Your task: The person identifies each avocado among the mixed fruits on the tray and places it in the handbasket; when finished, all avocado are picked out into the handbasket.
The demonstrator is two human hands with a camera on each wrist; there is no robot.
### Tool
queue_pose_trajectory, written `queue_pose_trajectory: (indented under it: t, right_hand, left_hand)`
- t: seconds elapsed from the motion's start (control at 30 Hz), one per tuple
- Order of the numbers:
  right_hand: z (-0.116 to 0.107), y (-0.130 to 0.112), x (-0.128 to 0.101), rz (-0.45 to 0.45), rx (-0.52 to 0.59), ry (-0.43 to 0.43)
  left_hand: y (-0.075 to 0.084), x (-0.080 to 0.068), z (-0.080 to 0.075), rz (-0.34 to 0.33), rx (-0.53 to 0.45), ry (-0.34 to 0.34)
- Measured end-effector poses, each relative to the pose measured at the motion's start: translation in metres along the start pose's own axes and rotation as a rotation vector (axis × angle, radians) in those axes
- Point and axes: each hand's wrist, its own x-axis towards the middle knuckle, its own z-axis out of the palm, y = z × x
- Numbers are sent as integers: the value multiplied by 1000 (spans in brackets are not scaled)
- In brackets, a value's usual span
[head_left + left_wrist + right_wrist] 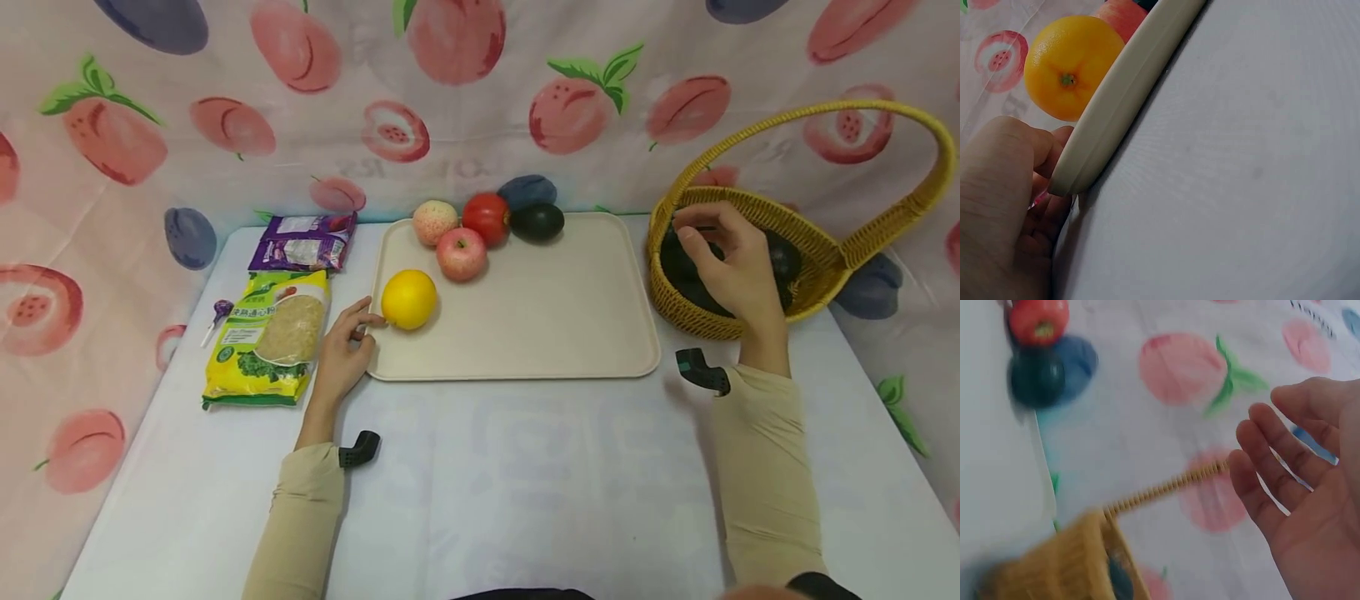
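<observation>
One white table [525, 483] carries everything, backed by a fruit-printed cloth [225, 125]. On it lies one beige tray [555, 317], its long axis running left to right, holding five fruits: one orange [408, 298] at the tray's 9 o'clock edge, two apples [461, 252], one tomato [486, 218] and one dark green avocado [537, 222], the last four clustered at about 11 o'clock. In the left wrist view the orange's stem end faces the camera, so the fruit points toward the near left corner. At 3 o'clock from the tray stands one yellow wicker basket [678, 304] with a tall arched handle; dark fruits lie inside, their number hidden by the hand. At 9 o'clock from the tray lie two packets: one yellow noodle bag [266, 342], long axis front to back, and beyond it one purple packet [303, 242]. One purple lollipop [216, 317] lies just left of the yellow bag. The left hand [345, 350] rests at the tray's left rim, fingers loosely curled, fingertips just beside the orange and gripping nothing. The right hand [731, 262] hovers over the basket, fingers spread and relaxed, holding nothing.
</observation>
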Motion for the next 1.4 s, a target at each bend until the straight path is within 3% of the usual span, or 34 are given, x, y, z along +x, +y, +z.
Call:
queue_pose_trajectory:
  t: [0.17,0.33,0.63,0.9,1.1,1.4]
  right_hand:
    - [27,-10,8,10,-41,-123]
    - [50,0,11,59,-61,-196]
    - [75,16,15,90,-48,-222]
    - [98,52,29,104,-84,-251]
    - [116,64,45,114,-90,-277]
    - [141,77,69,134,-296,-378]
  left_hand:
    - [2,0,0,-5,-6,13]
    - [1,0,0,-5,-26,12]
    - [-6,1,0,16,-3,20]
    - [-7,1,0,16,-2,14]
    - [-6,1,-1,22,-5,10]
    - [-5,1,-1,11,-7,11]
